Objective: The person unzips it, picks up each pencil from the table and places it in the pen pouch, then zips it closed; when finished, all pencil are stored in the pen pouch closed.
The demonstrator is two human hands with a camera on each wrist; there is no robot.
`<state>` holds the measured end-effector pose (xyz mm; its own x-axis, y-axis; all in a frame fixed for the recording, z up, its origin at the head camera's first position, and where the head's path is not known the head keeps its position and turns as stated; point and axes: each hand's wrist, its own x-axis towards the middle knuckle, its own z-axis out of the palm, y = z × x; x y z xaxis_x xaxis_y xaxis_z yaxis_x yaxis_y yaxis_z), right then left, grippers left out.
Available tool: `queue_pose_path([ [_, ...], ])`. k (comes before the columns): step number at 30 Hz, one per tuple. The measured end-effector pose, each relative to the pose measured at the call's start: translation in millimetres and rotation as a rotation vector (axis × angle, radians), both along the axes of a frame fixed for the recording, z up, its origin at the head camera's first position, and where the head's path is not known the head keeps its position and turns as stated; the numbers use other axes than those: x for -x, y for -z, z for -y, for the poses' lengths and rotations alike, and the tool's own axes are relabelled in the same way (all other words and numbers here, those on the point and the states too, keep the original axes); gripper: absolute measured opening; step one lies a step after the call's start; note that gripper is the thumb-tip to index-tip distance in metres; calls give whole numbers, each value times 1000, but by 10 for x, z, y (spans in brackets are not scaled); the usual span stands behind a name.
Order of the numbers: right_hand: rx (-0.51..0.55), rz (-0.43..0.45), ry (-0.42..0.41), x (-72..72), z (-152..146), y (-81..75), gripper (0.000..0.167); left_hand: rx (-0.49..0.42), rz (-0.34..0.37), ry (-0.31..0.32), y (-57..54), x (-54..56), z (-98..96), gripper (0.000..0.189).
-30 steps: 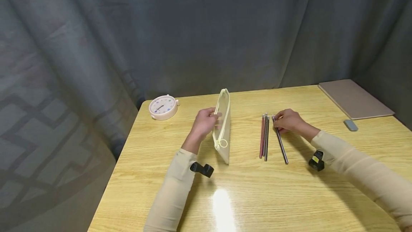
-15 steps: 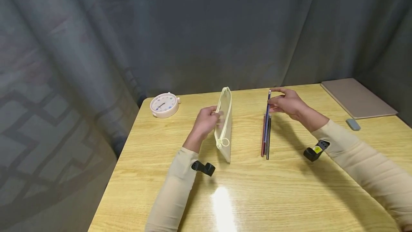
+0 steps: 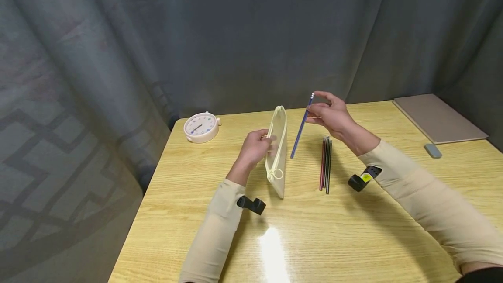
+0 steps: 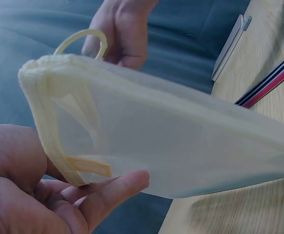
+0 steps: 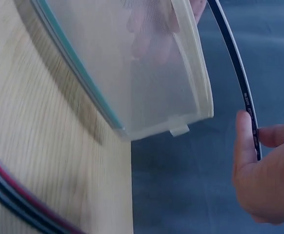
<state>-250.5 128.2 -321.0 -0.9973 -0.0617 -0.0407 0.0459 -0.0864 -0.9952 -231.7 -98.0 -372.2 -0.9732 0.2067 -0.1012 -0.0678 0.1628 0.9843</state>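
Observation:
My left hand (image 3: pixel 253 148) grips the rim of a pale translucent zip pouch (image 3: pixel 280 174), which stands upright on the table with its top unzipped. In the left wrist view, thumb and fingers pinch the pouch (image 4: pixel 156 131) near one corner of the opening. A teal strip (image 5: pixel 78 66) runs along its bottom in the right wrist view. To the right of the pouch, my right hand (image 3: pixel 335 119) pinches a dark blue pencil (image 3: pixel 300 134) near its top end. The pencil slants in the air, lower end close beside the pouch's opening. Several red and black pencils (image 3: pixel 325 165) lie side by side on the table.
A pink round clock (image 3: pixel 201 127) lies at the back left of the wooden table (image 3: pixel 188 191). A brown notebook (image 3: pixel 438 119) and a small grey eraser-like block (image 3: pixel 433 150) are at the right. Grey curtains (image 3: pixel 251 38) hang behind.
My right hand has lifted the blue pencil off the table and carried it left, over the other pencils to the pouch. My left hand still holds the pouch, nearly in place.

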Motion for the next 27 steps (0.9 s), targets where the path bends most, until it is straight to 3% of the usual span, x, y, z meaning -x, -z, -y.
queue_pose_path([
  [11, -42, -66, 21, 59, 375, 3, 61, 54, -32, -14, 6, 5, -26, 35],
  [27, -97, -78, 26, 53, 473, 85, 62, 71, -55, -7, -1, -19, -69, 34],
])
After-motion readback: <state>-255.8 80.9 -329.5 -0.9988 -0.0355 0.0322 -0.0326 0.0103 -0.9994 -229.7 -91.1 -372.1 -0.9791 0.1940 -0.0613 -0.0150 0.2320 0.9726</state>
